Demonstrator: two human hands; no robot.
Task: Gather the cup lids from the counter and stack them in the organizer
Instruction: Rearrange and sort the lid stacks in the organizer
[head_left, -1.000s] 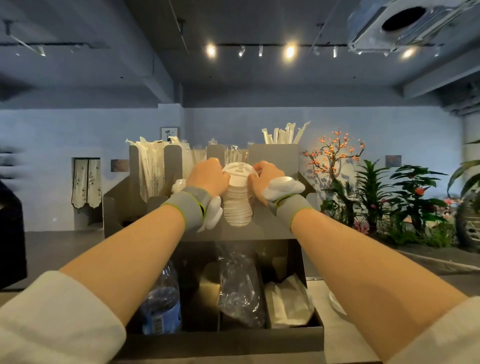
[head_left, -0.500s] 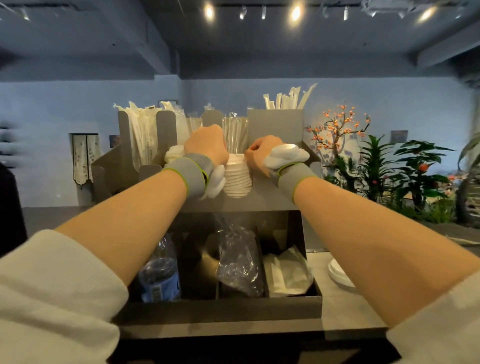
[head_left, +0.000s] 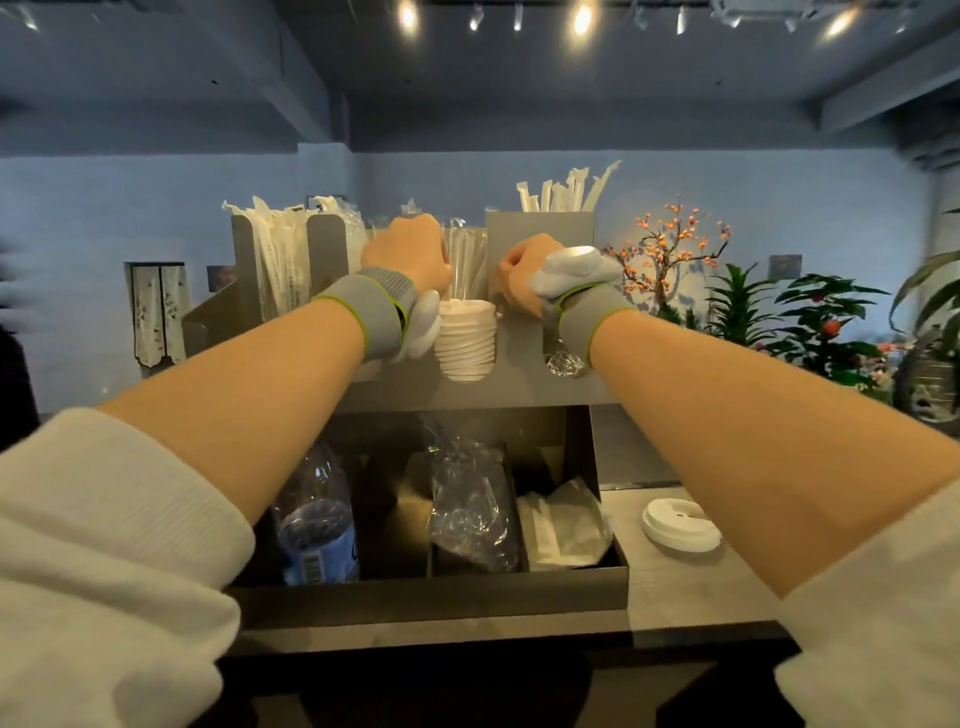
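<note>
A stack of white cup lids (head_left: 466, 343) sits in the middle slot of the dark grey organizer (head_left: 519, 395). My left hand (head_left: 408, 257) hovers just above the stack's left side, its fingers hidden behind the back of the hand. My right hand (head_left: 522, 275) is to the right of the stack's top, fingers curled, with nothing visible in it. Between my hands only clear wrapped straws (head_left: 465, 260) show. Another white lid (head_left: 680, 530) lies flat on the counter to the right of the organizer, under my right forearm.
The organizer's upper bins hold wrapped straws (head_left: 280, 260) and paper-wrapped sticks (head_left: 566, 189). Its lower tray holds a water bottle (head_left: 317, 530), a plastic bag (head_left: 472, 509) and napkins (head_left: 563, 525). Potted plants (head_left: 810, 317) stand at the right.
The lid stack, held between both hands above the slot, has gone down into it. Both hands have come off its sides and sit higher than its top. The view tilted down.
</note>
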